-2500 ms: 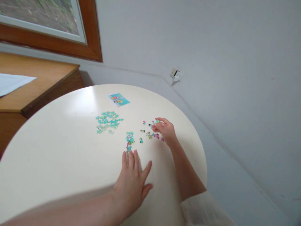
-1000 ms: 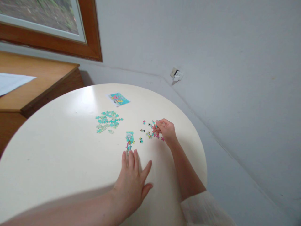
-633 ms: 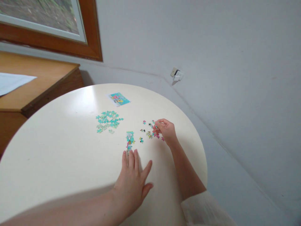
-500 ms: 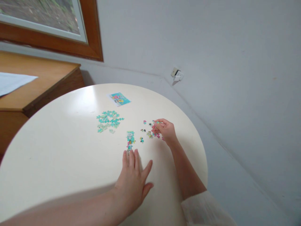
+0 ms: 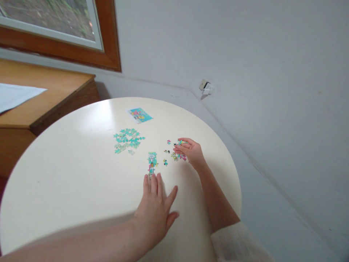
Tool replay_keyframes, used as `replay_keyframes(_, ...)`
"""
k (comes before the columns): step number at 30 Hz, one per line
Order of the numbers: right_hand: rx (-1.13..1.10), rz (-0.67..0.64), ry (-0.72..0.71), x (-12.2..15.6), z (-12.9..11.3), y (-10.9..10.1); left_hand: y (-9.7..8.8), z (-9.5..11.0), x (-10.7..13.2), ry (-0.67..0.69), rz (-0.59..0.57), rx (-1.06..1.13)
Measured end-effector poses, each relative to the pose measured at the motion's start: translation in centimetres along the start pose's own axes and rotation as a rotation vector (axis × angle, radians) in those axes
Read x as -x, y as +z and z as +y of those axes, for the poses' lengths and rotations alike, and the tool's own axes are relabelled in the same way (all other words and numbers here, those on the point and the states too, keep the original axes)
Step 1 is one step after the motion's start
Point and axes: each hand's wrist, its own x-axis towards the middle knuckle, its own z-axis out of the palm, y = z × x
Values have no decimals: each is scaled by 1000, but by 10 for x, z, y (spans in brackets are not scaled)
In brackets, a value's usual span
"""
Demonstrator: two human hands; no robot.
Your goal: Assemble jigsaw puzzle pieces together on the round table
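My left hand [image 5: 154, 213] lies flat with spread fingers, its fingertips at the lower end of a narrow joined strip of jigsaw puzzle [image 5: 152, 160]. The strip shows a pale cartoon figure on turquoise; its bottom is partly covered by the fingers. Over a loose heap of mixed-colour puzzle pieces [image 5: 174, 156] hovers my right hand [image 5: 191, 151], fingers bent and a little apart. I see no piece clearly held in it, and it hides part of the heap. One separate puzzle piece [image 5: 165, 162] lies between the strip and the heap.
Several turquoise puzzle pieces [image 5: 128, 140] are spread on the round white table [image 5: 81, 182], left of the strip. Behind them lies a colourful picture card [image 5: 140, 115]. A wooden cabinet [image 5: 54, 78] stands at the left, and a wall socket with a plug [image 5: 206, 88] is beyond the table.
My right hand has shifted slightly, its fingers moving a little left over the heap. The left hand stays at the strip. The whole view has shifted slightly.
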Motion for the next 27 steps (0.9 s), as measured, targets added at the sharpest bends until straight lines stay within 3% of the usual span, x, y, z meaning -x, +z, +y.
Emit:
replay_keyframes(9, -23, -50, 21, 1, 2, 0, 2, 0, 0, 0, -11, -20)
replay_keyframes(15, -17, -56, 16, 1, 3, 0, 4, 0, 1, 0, 42, -30)
replay_keyframes(27, 60, -122, 15, 6, -3, 7, -3, 0, 1, -3, -17, 1)
